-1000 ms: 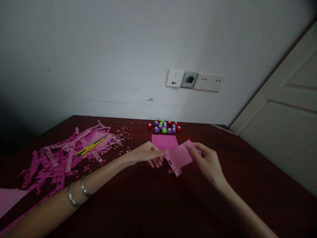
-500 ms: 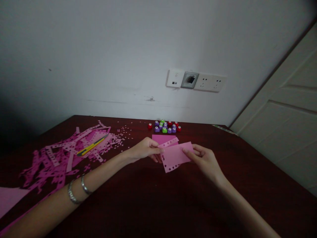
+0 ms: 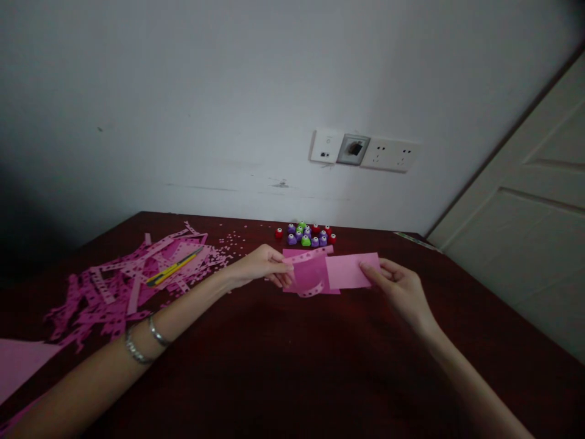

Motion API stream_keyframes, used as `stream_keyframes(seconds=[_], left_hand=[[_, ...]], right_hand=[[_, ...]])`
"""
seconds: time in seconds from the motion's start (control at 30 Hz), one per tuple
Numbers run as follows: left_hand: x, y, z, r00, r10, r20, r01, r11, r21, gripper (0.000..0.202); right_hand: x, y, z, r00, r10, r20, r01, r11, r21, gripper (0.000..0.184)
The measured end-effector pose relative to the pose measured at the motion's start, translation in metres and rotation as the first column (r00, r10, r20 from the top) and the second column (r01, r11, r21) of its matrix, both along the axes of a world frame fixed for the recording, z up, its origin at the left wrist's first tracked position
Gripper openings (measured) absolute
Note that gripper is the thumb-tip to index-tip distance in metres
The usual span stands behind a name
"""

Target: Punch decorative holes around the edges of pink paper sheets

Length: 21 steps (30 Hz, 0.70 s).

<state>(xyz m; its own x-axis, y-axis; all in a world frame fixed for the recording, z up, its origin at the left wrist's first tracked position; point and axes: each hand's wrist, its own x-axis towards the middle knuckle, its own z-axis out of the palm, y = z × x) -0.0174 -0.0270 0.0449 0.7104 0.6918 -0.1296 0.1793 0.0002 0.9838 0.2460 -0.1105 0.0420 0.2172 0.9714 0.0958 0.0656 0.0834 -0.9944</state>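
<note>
My left hand [image 3: 269, 266] pinches a light pink punched paper strip [image 3: 312, 254], bent into an open frame with a row of small holes along its arms. Between the thumb and fingers of my right hand [image 3: 397, 281] is a plain light pink piece of paper [image 3: 351, 270], held flat and level. Its left edge comes close to the strip; whether they touch I cannot tell. Behind both, a darker pink sheet [image 3: 333, 291] lies on the table.
Several red, green and purple craft punches [image 3: 306, 241] cluster near the wall. A heap of punched pink scraps [image 3: 103, 299] spreads at left, a yellow utility knife [image 3: 173, 268] on top. Pink paper [image 3: 22, 366] lies at the left edge of the dark table [image 3: 292, 366].
My right hand has moved right with the plain paper, away from my left hand. The punched strip, overlapped by that paper before, now shows separately in my left hand.
</note>
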Motion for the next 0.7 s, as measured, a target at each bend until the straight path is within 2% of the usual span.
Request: stream_keyframes(seconds=[0.17,0.3,0.37,0.4,0.5,0.6,0.7], left_hand=[[-0.004,0.008,-0.002,0.998,0.044,-0.036,-0.043,0.999,0.017,0.031],[-0.021,0.019,0.011,0.989,-0.034,-0.143,0.037,0.999,0.018,0.030],[-0.043,0.030,0.024,0.964,-0.075,-0.255,0.078,0.997,0.005,0.031],[-0.057,0.036,0.031,0.948,-0.033,-0.316,0.046,0.998,0.031,0.032],[-0.109,0.056,0.044,0.859,0.204,-0.469,-0.120,0.972,0.203,0.030],[-0.164,0.072,0.041,0.722,0.329,-0.608,-0.161,0.935,0.316,0.030],[-0.204,0.081,0.027,0.618,0.336,-0.711,-0.178,0.940,0.290,0.038]], right_hand=[[0.002,0.004,-0.008,0.996,0.006,-0.095,-0.007,1.000,-0.007,0.028],[0.001,0.008,-0.014,0.989,0.019,-0.148,-0.028,0.998,-0.054,0.026],[0.003,0.010,-0.015,0.983,0.024,-0.182,-0.040,0.996,-0.084,0.025],[0.004,0.011,-0.015,0.980,0.021,-0.200,-0.041,0.994,-0.097,0.024],[0.008,0.013,-0.015,0.978,-0.001,-0.207,-0.028,0.990,-0.137,0.023],[0.012,0.018,-0.020,0.994,0.040,-0.101,-0.053,0.989,-0.134,0.024],[0.015,0.030,-0.030,0.993,0.088,0.073,-0.080,0.991,-0.104,0.025]])
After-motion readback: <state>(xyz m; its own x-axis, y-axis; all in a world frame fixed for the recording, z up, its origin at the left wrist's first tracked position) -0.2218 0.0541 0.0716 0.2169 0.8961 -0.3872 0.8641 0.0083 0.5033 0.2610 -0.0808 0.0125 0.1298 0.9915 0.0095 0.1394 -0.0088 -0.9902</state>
